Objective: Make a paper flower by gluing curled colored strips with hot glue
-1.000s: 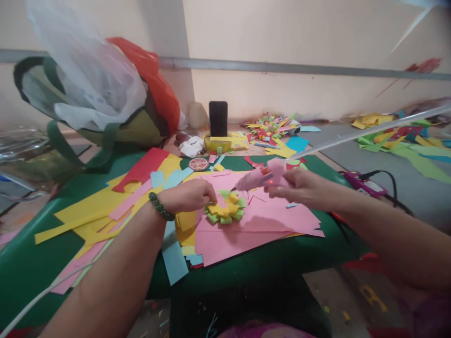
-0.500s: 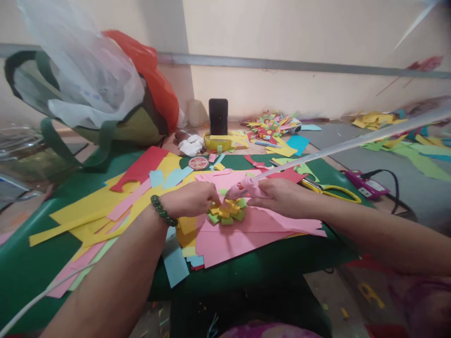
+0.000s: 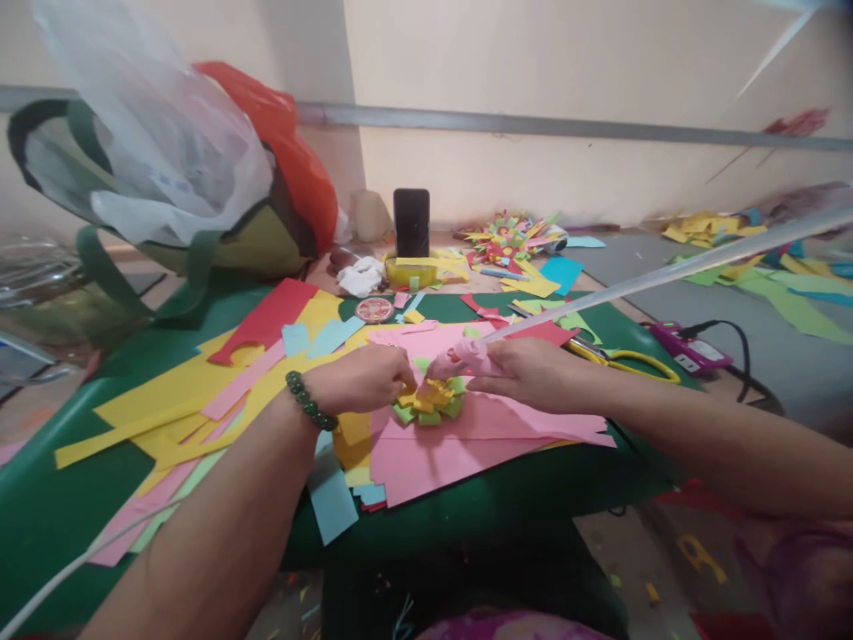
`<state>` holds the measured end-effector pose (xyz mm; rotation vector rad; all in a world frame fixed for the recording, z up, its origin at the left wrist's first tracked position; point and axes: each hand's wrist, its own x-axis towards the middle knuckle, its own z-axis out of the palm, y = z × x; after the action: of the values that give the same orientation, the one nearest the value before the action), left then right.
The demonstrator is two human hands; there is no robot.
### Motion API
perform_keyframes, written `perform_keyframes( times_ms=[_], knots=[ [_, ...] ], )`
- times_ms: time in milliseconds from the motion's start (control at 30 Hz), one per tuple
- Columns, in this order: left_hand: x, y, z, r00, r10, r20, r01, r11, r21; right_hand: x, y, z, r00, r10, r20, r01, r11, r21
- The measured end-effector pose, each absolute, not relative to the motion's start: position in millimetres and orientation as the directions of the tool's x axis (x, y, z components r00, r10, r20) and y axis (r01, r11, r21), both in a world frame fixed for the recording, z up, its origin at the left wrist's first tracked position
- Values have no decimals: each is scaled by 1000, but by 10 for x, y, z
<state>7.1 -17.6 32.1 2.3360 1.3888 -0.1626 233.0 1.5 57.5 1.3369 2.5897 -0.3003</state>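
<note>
A paper flower (image 3: 428, 408) with yellow inner petals and green outer ones lies on pink paper sheets (image 3: 433, 462). My left hand (image 3: 370, 378), a green bead bracelet on its wrist, is closed at the flower's left edge, pinching it; the fingertips are partly hidden. In my right hand (image 3: 526, 373) is a pink hot glue gun (image 3: 459, 358), its nozzle pointing down at the flower's middle. A long clear glue stick (image 3: 633, 289) sticks out of the gun's back toward the upper right. Whether the nozzle touches the paper I cannot tell.
Yellow-handled scissors (image 3: 640, 363) lie right of the pink sheets, near a purple power strip (image 3: 689, 347). Yellow and red paper (image 3: 267, 320) covers the left side. Behind stand a phone (image 3: 411, 222), a pile of paper flowers (image 3: 510, 240) and a large bag (image 3: 219, 249).
Almost nothing differs. Both hands, the glue gun and the flower hold their places; the view has shifted very slightly.
</note>
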Motion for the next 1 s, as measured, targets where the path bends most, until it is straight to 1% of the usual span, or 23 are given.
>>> perform_keyframes(
  times_ms=[67,167,300,467,533,633,800,900,1000],
  knots=[
    [75,-177,326,480,818,-319,872,-406,272,2342,24,582,-576,770,-274,813,575,-91],
    [71,-175,324,485,818,-311,869,-409,279,2344,29,598,-581,774,-250,812,575,-106],
    [54,-168,308,494,819,-291,857,-404,319,2308,19,607,-574,779,-252,815,573,-87],
    [70,-177,329,486,814,-318,868,-407,286,2316,4,624,-579,772,-260,810,580,-81],
    [76,-183,339,485,815,-319,868,-401,294,2325,-6,630,-575,783,-238,815,574,-78],
    [78,-185,343,489,818,-302,863,-403,305,2335,-23,629,-558,791,-249,826,559,-75],
    [75,-179,329,474,822,-317,875,-399,274,2353,-25,621,-582,766,-272,811,573,-123],
    [68,-179,324,482,816,-318,870,-405,280,2329,-8,594,-567,786,-246,823,551,-134],
    [59,-181,328,498,809,-311,860,-417,294,2312,6,580,-567,783,-256,823,553,-131]
  ],
)
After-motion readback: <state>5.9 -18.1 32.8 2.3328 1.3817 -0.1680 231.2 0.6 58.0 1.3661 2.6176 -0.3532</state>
